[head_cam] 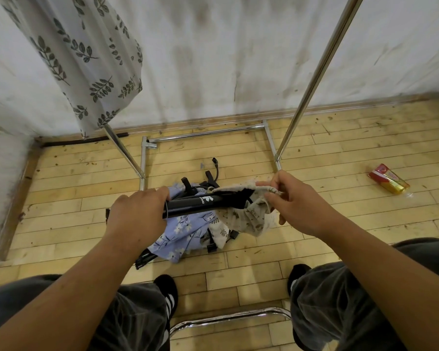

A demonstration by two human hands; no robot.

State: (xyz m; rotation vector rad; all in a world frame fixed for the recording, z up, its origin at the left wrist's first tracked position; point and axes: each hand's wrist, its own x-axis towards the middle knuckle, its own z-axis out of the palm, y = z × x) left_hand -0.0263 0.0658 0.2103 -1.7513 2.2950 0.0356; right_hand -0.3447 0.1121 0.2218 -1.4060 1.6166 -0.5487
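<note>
My left hand [137, 214] grips the near end of a black hanger bar with white lettering [200, 202], held level over the floor. My right hand [292, 201] pinches the edge of a beige cloth with a small leaf print [249, 216], which wraps the bar's far end and hangs below it. Beneath them on the floor lies a pile of blue flowered cloth [185, 231], a white leaf-print piece and several black hangers [208, 178].
A chrome clothes rack [312, 79] stands ahead on the wooden floor, its base rail [203, 134] near the white wall. A leaf-print white garment [86, 59] hangs at upper left. A red and gold packet [388, 182] lies at right. A chrome chair frame [228, 317] sits between my feet.
</note>
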